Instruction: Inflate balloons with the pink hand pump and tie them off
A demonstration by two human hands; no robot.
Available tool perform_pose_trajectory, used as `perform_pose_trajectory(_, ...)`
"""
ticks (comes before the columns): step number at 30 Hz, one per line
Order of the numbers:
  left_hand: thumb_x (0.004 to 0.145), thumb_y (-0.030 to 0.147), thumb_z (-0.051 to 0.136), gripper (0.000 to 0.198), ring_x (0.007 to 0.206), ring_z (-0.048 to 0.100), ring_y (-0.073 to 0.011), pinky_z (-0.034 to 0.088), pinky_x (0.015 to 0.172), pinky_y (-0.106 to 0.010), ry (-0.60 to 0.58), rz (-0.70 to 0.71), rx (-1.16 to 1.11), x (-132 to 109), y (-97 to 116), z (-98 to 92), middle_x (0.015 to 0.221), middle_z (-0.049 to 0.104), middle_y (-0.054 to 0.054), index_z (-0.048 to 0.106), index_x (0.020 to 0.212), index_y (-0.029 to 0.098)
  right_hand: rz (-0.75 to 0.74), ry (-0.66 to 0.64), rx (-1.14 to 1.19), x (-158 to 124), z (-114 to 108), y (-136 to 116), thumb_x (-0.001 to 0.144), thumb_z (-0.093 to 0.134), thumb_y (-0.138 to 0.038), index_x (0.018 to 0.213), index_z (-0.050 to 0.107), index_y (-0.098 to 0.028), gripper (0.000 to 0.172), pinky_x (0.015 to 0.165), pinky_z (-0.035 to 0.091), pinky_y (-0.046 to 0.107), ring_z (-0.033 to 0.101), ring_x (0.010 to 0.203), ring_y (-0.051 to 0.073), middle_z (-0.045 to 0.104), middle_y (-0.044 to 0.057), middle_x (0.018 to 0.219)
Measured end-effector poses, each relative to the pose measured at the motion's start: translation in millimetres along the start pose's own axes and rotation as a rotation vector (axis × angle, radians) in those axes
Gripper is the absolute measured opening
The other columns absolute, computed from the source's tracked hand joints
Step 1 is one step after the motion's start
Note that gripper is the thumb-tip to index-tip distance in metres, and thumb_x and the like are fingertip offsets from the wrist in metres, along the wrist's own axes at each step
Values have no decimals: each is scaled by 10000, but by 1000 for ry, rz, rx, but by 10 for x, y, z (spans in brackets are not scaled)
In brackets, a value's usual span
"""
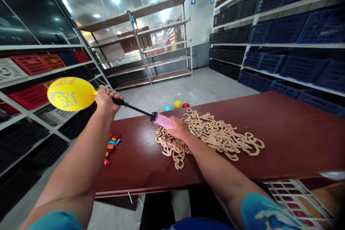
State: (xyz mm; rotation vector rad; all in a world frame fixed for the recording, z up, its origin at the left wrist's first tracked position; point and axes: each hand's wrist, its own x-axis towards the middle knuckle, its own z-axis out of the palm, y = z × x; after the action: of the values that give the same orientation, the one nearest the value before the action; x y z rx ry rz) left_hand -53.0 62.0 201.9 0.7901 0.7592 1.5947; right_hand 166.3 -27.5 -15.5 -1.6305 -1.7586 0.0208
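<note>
A hand balloon pump [165, 121] with a pink barrel and a black rod stretches between my hands over the table. My left hand [107, 99] is closed round the pump's black end and the neck of a yellow balloon [71, 94]. The balloon is round and full, with printed drawings on it, and points off to the left. My right hand [179, 128] is wrapped round the pink barrel, above a heap of beige curled strips [215, 133]. Small uninflated balloons [111, 146] in several colours lie on the table's left side.
The dark red table [291, 133] spans the front. Inflated balloons [178, 104], blue, yellow and red, show beyond its far edge. Shelves with red crates [29, 97] stand left, and blue crates [299, 66] fill shelves at right. A white wire basket [296, 201] is at lower right.
</note>
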Motion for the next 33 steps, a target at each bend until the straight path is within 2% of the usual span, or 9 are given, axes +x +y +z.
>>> perform_pose_trajectory(3, 852, 399, 365, 391, 306, 263, -84, 302, 365, -231, 13, 5, 8, 41, -61, 11, 396, 199, 66, 199, 555, 206, 33, -29, -1, 6, 30, 15, 671, 579, -401, 963, 502, -213, 355, 622, 412, 337, 572, 780, 220, 607, 63, 868)
perform_pose_trajectory(7, 849, 444, 378, 418, 310, 269, -76, 291, 368, -219, -2, -28, 10, -6, -434, 89, 393, 208, 70, 198, 559, 203, 75, -22, -25, 10, 62, 53, 665, 583, -421, 937, 502, -208, 355, 603, 408, 339, 575, 761, 227, 605, 71, 853)
perform_pose_trajectory(13, 851, 485, 369, 441, 311, 274, -82, 276, 362, -233, -70, -92, 15, -289, -1022, 291, 396, 221, 62, 207, 547, 209, 104, 4, -22, 11, 55, 73, 694, 563, -421, 992, 492, -199, 379, 627, 389, 311, 576, 786, 212, 605, 70, 882)
perform_pose_trajectory(17, 847, 503, 373, 454, 315, 287, -81, 283, 372, -235, -88, -74, -14, -441, -1170, 301, 400, 229, 61, 208, 545, 207, 89, 26, -36, 0, 3, 52, 692, 574, -385, 1010, 500, -192, 379, 658, 390, 304, 577, 816, 215, 614, 73, 905)
perform_pose_trajectory(19, 847, 501, 370, 451, 318, 301, -87, 303, 381, -243, -81, -65, -17, -451, -1119, 257, 399, 233, 61, 206, 546, 208, 58, 41, -28, -6, -23, 37, 690, 584, -379, 1000, 509, -197, 366, 662, 389, 296, 576, 817, 208, 617, 68, 912)
perform_pose_trajectory(21, 853, 479, 361, 438, 316, 298, -91, 312, 382, -248, -65, -60, -11, -416, -982, 199, 394, 228, 62, 201, 546, 209, 17, 65, -15, -9, -37, 27, 693, 587, -371, 994, 517, -203, 352, 660, 387, 288, 576, 811, 199, 619, 61, 905)
perform_pose_trajectory(29, 850, 384, 362, 385, 313, 278, -87, 321, 388, -236, -24, 41, -5, -156, -60, 25, 399, 209, 67, 192, 556, 201, -45, 124, -14, 31, -22, 52, 667, 600, -345, 953, 540, -192, 330, 641, 381, 293, 572, 777, 198, 614, 57, 845)
perform_pose_trajectory(31, 846, 371, 366, 380, 314, 276, -86, 320, 388, -234, -29, 55, -2, -128, 36, 9, 401, 205, 68, 187, 557, 201, -25, 114, -16, 31, -17, 52, 663, 604, -345, 955, 537, -190, 337, 617, 378, 291, 572, 759, 196, 612, 57, 837)
perform_pose_trajectory(33, 841, 379, 376, 384, 319, 282, -84, 319, 390, -232, -35, 64, -5, -123, 9, -1, 404, 213, 67, 188, 558, 201, 6, 96, -26, 25, -8, 55, 653, 612, -342, 953, 531, -187, 348, 595, 376, 290, 571, 735, 194, 610, 59, 832)
